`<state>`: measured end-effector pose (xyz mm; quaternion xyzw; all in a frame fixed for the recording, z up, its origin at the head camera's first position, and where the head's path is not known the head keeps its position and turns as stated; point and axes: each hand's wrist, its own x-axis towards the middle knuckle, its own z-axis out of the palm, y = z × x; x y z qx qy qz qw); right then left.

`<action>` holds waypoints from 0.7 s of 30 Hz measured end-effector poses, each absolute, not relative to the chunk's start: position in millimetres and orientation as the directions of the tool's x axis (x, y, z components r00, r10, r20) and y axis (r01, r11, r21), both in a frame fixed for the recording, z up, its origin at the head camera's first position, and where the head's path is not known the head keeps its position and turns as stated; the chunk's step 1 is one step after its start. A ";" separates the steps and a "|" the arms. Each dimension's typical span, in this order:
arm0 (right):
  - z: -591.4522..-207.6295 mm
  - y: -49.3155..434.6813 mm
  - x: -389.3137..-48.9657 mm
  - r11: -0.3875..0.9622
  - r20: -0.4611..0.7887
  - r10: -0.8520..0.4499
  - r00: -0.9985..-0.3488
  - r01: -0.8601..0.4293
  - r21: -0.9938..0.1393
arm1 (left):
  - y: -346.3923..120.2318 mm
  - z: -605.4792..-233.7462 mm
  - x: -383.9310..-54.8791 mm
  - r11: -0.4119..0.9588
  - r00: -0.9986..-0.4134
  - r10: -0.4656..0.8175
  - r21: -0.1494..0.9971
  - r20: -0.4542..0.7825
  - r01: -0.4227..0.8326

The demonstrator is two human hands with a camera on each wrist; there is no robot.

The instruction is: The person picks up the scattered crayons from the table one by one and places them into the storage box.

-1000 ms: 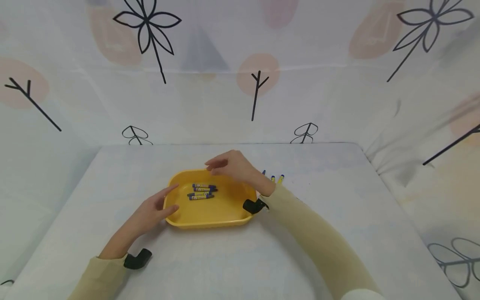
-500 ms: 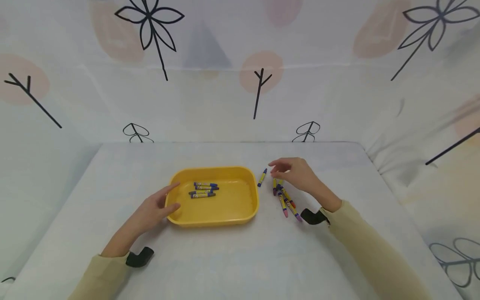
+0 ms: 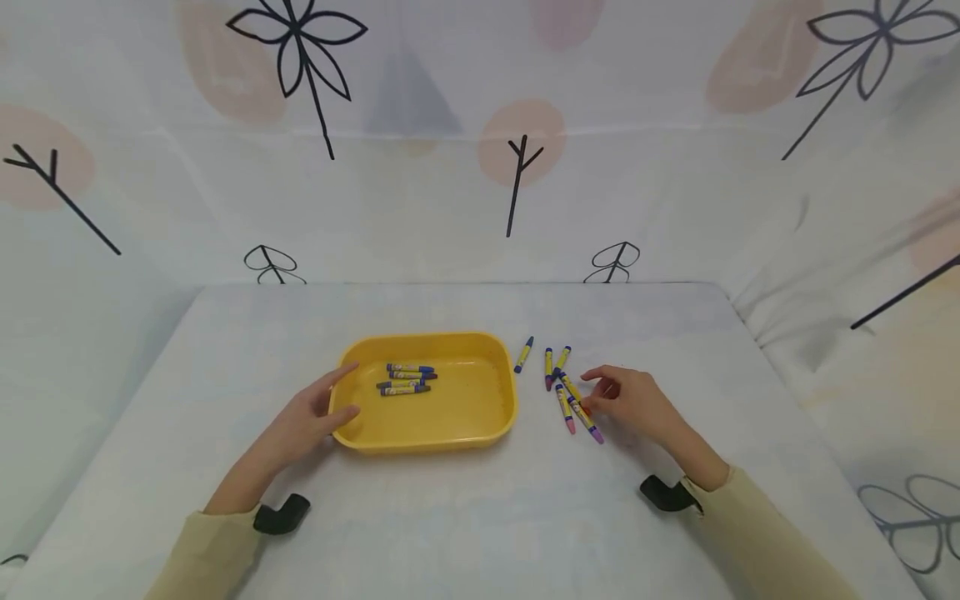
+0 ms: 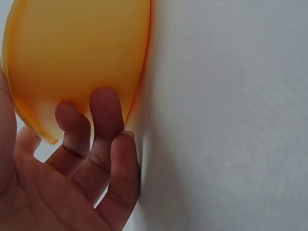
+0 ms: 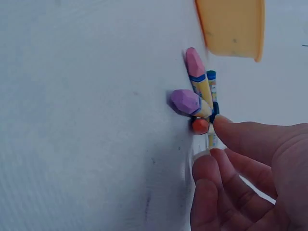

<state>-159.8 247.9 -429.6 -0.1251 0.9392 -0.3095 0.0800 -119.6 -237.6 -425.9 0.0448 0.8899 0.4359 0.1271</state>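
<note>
My left hand (image 3: 306,423) holds the left end of a yellow plastic tray (image 3: 427,446), thumb and index finger over its rim. In the left wrist view, other fingers (image 4: 107,113) lie against the tray's outer wall. Several dark-tipped crayons (image 3: 406,390) lie inside. Right of the tray is a loose pile of crayons with yellow wrappers. My right hand (image 3: 633,404) is at the pile's right side, thumb and fingertips apart. In the right wrist view, the thumb tip is right by an orange crayon (image 5: 200,126), below a purple crayon (image 5: 186,101) and a pink crayon (image 5: 195,62).
One blue crayon (image 3: 524,355) lies apart, close to the tray's right rim. Two more crayons form the back of the pile, one with a dark red tip (image 3: 548,369). A white cloth (image 3: 465,533) covers the table; a patterned cloth (image 3: 420,200) hangs behind.
My right hand has moved from over the tray, past the back of the pile, to its right side, uncovering the crayons. The left hand stays at the tray's left end.
</note>
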 end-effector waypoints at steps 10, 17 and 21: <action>-435.5 233.3 -167.6 0.859 -0.102 -0.145 -0.984 -0.074 -0.506 | -236.8 -427.7 -119.9 0.628 -0.968 0.181 0.778 -0.176 -0.024; -424.2 218.7 -174.4 0.877 -0.238 -0.091 -0.967 0.035 -0.480 | -235.9 -424.6 -119.1 0.629 -0.965 0.177 0.776 -0.194 -0.041; -421.9 215.9 -178.5 0.862 -0.253 -0.084 -0.964 0.057 -0.504 | -236.7 -424.6 -119.4 0.633 -0.963 0.181 0.773 -0.200 -0.041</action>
